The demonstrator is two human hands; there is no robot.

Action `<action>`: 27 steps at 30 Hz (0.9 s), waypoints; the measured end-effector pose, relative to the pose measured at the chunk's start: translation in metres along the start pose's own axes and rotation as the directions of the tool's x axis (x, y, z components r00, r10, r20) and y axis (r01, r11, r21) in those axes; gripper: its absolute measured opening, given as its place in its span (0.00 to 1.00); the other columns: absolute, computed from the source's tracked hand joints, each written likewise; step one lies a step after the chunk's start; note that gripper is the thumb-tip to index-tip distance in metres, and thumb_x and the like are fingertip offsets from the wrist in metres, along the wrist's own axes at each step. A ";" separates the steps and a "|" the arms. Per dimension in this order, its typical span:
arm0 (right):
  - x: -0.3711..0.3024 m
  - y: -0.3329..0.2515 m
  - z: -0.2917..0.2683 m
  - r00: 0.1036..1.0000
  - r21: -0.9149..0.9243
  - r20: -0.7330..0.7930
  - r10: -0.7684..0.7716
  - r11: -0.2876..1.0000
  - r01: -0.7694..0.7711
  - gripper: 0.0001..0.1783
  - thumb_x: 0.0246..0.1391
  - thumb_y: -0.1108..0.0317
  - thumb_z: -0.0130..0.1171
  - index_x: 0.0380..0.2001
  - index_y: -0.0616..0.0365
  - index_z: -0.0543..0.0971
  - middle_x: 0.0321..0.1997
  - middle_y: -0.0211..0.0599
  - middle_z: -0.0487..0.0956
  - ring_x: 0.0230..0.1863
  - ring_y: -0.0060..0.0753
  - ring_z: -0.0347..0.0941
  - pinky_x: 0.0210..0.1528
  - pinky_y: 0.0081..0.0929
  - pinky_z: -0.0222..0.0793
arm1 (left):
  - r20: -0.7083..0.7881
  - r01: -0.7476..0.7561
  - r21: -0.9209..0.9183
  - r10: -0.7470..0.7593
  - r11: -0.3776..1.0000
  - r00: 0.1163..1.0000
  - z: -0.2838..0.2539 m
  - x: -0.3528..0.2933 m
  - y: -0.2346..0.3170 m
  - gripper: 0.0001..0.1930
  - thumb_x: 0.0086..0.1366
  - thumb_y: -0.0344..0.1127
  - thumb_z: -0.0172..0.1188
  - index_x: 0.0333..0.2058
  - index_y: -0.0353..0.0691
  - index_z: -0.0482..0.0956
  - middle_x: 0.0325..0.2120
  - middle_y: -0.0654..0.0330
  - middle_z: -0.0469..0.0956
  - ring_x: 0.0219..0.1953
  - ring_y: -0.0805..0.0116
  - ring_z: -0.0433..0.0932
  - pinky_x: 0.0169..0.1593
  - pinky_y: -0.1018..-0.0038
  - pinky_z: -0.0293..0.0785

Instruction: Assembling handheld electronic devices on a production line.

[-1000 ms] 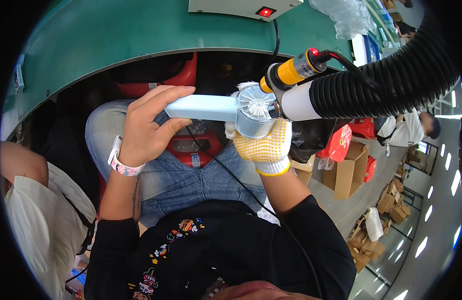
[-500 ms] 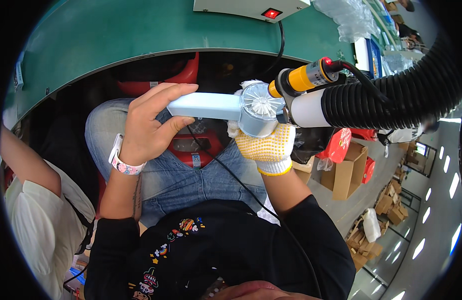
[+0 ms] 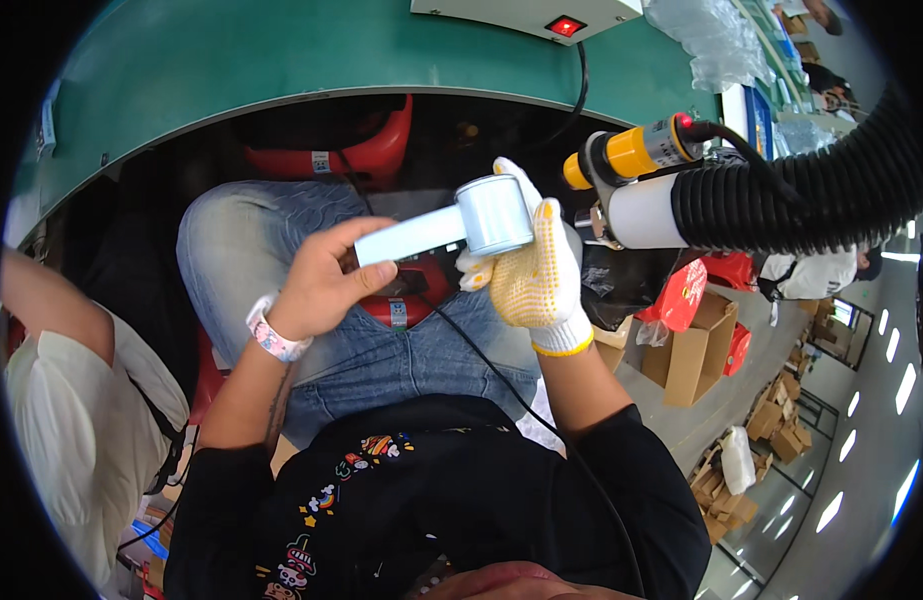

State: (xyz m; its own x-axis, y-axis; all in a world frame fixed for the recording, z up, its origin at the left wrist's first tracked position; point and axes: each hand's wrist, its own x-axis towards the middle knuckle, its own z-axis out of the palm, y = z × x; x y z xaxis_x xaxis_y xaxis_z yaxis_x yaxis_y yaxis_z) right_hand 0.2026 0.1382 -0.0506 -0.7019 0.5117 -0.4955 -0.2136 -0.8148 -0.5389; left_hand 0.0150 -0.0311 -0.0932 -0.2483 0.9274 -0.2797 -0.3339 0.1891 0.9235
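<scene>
My bare left hand [image 3: 326, 282] pinches the handle end of a light-blue handheld fan [image 3: 411, 234] between thumb and fingers. Its round drum-shaped head [image 3: 497, 214] points right and slightly up, with its smooth side wall showing. Behind and beside that head is my right hand [image 3: 536, 265], in a white knit glove with yellow grip dots. The gloved fingers are spread, some reaching up past the head and others showing below it; whether they touch it I cannot tell. Just right of the glove is a white nozzle [image 3: 641, 213] with a metal tip, on a black corrugated hose [image 3: 781, 205].
A yellow cylindrical sensor [image 3: 631, 152] with a red light is clamped above the nozzle. Ahead lies a green worktable [image 3: 311, 60] bearing a white box with a red switch [image 3: 564, 26]. A black cable [image 3: 481, 365] crosses my lap. Another person's arm [image 3: 61, 305] is at left.
The fan has moved away from the nozzle and turned, so its clear finned face no longer shows. My left hand has lowered slightly; the gloved fingers have spread from around the head.
</scene>
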 end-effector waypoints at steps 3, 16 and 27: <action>-0.005 0.006 -0.012 0.999 -0.290 0.001 -0.032 0.957 0.031 0.43 0.68 0.30 0.46 0.70 0.54 0.66 0.55 0.44 0.79 0.39 0.43 0.80 0.29 0.35 0.78 | 0.062 0.118 -0.075 -0.113 0.990 0.992 -0.002 -0.014 -0.007 0.25 0.71 0.44 0.65 0.58 0.32 0.78 0.34 0.61 0.82 0.33 0.77 0.78 0.39 0.80 0.75; -0.005 -0.002 0.002 0.998 -0.186 -0.002 -0.067 0.980 0.065 0.45 0.69 0.29 0.44 0.68 0.58 0.68 0.60 0.48 0.78 0.51 0.43 0.81 0.40 0.41 0.83 | 0.186 -0.561 0.693 0.640 0.453 0.745 0.003 -0.017 0.013 0.22 0.69 0.41 0.66 0.53 0.29 0.80 0.31 0.56 0.84 0.29 0.69 0.81 0.34 0.71 0.77; 0.029 -0.037 -0.040 0.686 -0.622 -0.008 -0.727 0.541 0.566 0.22 0.63 0.66 0.64 0.58 0.62 0.77 0.56 0.43 0.80 0.51 0.36 0.80 0.51 0.36 0.80 | -0.419 -0.117 0.872 0.848 0.475 0.324 -0.084 0.014 0.052 0.22 0.67 0.45 0.67 0.50 0.33 0.84 0.34 0.47 0.85 0.35 0.48 0.84 0.41 0.60 0.79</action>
State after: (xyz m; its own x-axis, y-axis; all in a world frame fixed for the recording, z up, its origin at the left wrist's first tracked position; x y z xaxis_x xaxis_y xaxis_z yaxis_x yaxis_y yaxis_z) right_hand 0.2170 0.1941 -0.0718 -0.3211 0.9459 0.0466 -0.0905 0.0184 -0.9957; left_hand -0.0825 -0.0356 -0.0710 -0.7447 0.3253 0.5828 0.6632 0.2631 0.7006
